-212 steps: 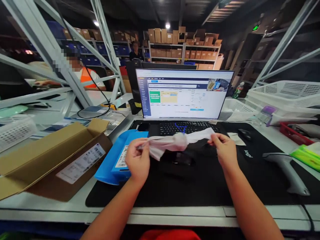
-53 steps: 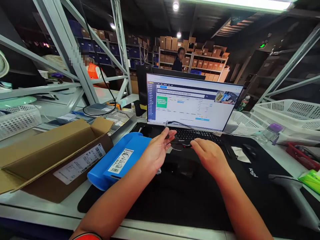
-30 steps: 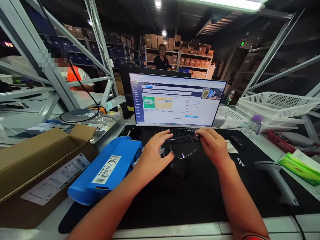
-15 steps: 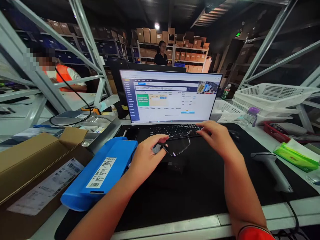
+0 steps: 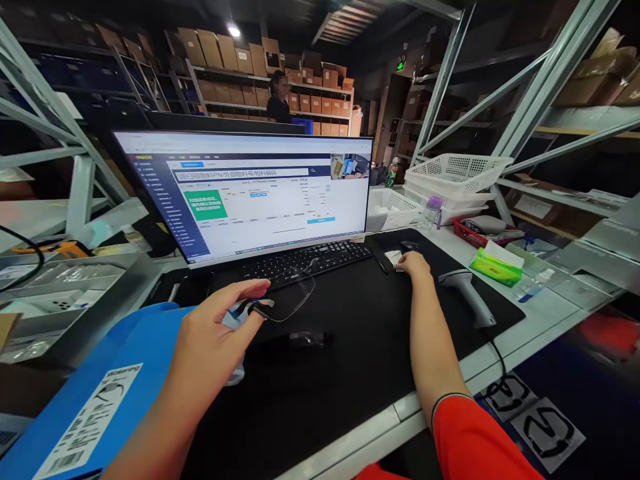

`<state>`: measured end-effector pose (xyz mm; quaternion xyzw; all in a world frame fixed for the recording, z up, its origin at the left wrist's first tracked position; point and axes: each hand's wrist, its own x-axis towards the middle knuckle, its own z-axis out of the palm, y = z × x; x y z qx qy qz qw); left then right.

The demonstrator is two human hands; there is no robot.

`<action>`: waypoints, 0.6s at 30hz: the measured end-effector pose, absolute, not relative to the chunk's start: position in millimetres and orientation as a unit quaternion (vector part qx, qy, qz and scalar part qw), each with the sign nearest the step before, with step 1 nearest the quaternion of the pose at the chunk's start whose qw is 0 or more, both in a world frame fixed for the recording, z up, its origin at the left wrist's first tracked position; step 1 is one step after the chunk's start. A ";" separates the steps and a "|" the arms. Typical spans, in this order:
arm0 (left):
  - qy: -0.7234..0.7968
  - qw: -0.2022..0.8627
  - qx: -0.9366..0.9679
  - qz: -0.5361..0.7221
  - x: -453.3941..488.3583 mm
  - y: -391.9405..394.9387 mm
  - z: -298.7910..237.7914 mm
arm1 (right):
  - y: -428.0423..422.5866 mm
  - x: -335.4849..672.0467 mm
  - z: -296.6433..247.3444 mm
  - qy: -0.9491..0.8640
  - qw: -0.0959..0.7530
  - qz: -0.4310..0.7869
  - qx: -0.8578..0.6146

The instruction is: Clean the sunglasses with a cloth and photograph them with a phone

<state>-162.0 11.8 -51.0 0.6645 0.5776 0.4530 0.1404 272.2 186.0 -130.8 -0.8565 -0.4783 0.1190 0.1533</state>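
Head view: black desk mat (image 5: 350, 393), cardboard cartons (image 5: 320, 100) shelved beyond.

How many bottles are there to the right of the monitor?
3: a clear bottle with a purple cap by the white baskets, a green-labelled bottle behind them, and a clear bottle past the tissue pack. Others may be hidden.

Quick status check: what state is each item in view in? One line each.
Left hand: fingers closed on the eyeglasses
Eyeglasses: held above the black desk mat, in front of the keyboard
Right hand: open, resting on the mat beside the mouse
Monitor: on, showing a web page
Barcode scanner: lying on the mat, not held
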 end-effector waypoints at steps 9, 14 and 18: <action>0.565 0.148 0.671 0.458 -162.5 14.7 -53.8 | 193.2 275.8 -148.2 -0.460 0.140 0.122 -0.868; 0.559 0.150 0.670 0.464 -163.2 14.3 -54.0 | 190.5 286.0 -136.7 -0.436 0.174 0.131 -0.873; 0.543 0.166 0.670 0.479 -161.8 12.8 -55.6 | 183.8 286.6 -122.0 -0.410 0.245 0.104 -0.872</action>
